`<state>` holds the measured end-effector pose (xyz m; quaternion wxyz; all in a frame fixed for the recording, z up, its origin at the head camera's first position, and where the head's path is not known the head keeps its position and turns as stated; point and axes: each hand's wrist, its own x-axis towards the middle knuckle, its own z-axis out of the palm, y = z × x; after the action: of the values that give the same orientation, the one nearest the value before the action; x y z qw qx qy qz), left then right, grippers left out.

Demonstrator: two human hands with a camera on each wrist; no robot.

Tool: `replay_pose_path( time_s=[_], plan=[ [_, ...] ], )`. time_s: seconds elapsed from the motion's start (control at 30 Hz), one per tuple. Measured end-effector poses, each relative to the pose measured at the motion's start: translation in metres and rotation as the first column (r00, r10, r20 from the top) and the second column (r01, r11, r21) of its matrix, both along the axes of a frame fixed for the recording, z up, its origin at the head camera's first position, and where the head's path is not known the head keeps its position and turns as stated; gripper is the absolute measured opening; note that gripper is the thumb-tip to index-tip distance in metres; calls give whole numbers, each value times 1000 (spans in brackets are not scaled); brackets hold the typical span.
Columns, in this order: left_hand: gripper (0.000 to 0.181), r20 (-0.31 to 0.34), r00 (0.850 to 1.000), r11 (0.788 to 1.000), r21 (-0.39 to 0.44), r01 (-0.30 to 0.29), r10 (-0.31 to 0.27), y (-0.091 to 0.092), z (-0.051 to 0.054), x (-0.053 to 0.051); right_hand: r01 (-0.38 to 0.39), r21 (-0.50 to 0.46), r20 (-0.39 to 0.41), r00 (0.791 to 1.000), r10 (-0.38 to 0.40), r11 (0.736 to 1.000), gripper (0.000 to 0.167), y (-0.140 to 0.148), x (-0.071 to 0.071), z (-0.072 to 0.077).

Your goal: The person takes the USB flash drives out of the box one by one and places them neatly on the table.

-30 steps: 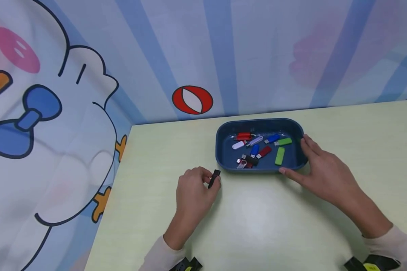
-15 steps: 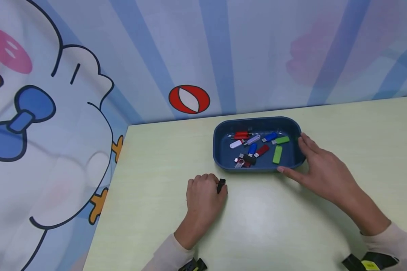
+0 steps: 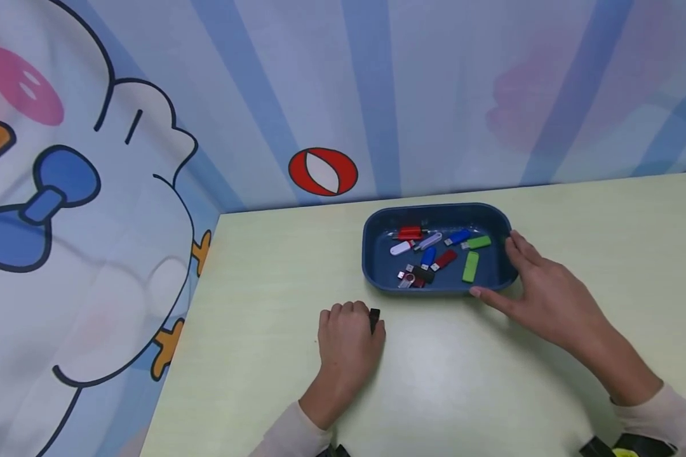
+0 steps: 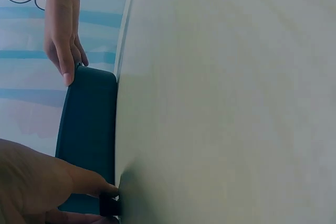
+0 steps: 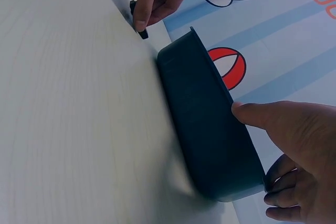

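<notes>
in the head view, the left hand (image 3: 349, 346) is low over the table (image 3: 263, 266), knuckles up, pinching a small black stick (image 3: 375, 319) just in front of the tray (image 3: 448, 279); the right hand (image 3: 549, 298) spreads across the tray's near right corner. the left wrist view shows the left thumb and a finger around the stick. in the right wrist view, the right thumb touches the rim, its fingers bent at the tray's end.

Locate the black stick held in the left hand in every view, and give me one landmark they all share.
Head: black stick, below centre, slightly right.
Left wrist: black stick, near the bottom edge, left of centre.
Right wrist: black stick, near the top, left of centre.
Shared landmark: the dark blue tray.
</notes>
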<state>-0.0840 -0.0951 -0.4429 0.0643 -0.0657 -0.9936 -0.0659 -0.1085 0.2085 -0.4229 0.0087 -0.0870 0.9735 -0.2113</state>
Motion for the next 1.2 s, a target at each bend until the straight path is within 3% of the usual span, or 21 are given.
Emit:
replay_pose_path(
  time_s=[0.23, 0.9, 1.03, 1.2],
  plan=[
    [28, -21, 1000, 999, -37, -17, 17, 5, -3, 2, 9, 2, -1, 1000, -9, 1000, 113, 0, 1, 1],
    [40, 29, 999, 991, -127, -33, 37, 9, 0, 3, 5, -26, 13, 1000, -5, 1000, 113, 0, -1, 0],
    [41, 28, 999, 986, -164, -32, 37, 6, 10, 5, 2, -37, 24, 1000, -1, 999, 113, -1, -2, 0],
    [39, -45, 999, 993, -118, -22, 17, -2, 41, -5, 5, -28, 29, 1000, -4, 1000, 114, -2, -2, 1]
  ],
)
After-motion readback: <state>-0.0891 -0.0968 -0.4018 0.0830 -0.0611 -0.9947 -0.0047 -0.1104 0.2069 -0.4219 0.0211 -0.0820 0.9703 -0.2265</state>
